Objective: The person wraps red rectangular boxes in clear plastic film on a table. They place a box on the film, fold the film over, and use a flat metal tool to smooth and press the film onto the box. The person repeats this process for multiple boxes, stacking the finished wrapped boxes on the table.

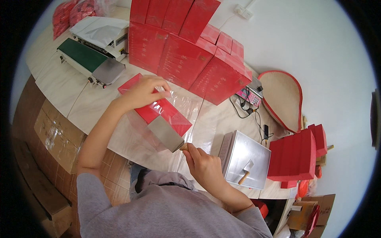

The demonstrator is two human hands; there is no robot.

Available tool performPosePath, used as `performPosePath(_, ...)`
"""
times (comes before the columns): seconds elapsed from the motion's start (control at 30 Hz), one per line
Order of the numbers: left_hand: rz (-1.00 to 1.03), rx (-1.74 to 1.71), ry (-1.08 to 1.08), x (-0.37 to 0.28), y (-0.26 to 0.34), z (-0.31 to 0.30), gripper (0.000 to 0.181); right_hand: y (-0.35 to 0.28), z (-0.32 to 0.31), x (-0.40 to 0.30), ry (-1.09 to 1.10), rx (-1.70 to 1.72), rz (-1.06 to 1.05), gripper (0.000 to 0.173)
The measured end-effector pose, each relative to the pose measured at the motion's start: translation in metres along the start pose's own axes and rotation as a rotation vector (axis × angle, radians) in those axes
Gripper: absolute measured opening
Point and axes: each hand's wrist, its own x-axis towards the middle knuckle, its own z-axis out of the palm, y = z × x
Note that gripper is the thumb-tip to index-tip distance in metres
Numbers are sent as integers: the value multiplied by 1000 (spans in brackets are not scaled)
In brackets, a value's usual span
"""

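A long red box (162,111) lies aslant on the table, with clear plastic film (186,99) around it and spread beyond its sides. My left hand (146,92) is over the box's far end, fingers bent and slightly blurred; whether it pinches the film cannot be made out. In my right hand (205,165) is the wooden handle of a wide metal scraper (165,133). Its flat grey blade lies along the box's near left side, by the near end, over the film. Part of the box is hidden under my left hand.
Stacked red boxes (186,64) stand behind. A conveyor-belt machine (83,55) sits at the left. To the right are a metal box (250,154) with a small scraper (246,172) on top, cables (248,110), a pink scale (251,96), a red-rimmed tray (282,98) and more red boxes (293,156).
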Motion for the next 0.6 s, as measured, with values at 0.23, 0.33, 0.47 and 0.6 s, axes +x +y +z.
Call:
performPosePath(0.23, -178, -106, 465, -38, -28, -19, 19, 2, -2, -3, -2, -60, 60, 16)
performPosePath(0.33, -254, -186, 645, -58, -52, -18, 22, 8, -7, -6, -34, -55, 60, 14)
performPosePath(0.47, -340, -370, 734, -77, -72, -8, 29, 15, -17, -14, -83, -44, 75, 13)
performPosePath(0.6, -395, -514, 794, -91, -85, 8, 43, 28, -30, -18, -62, 19, 22, 16)
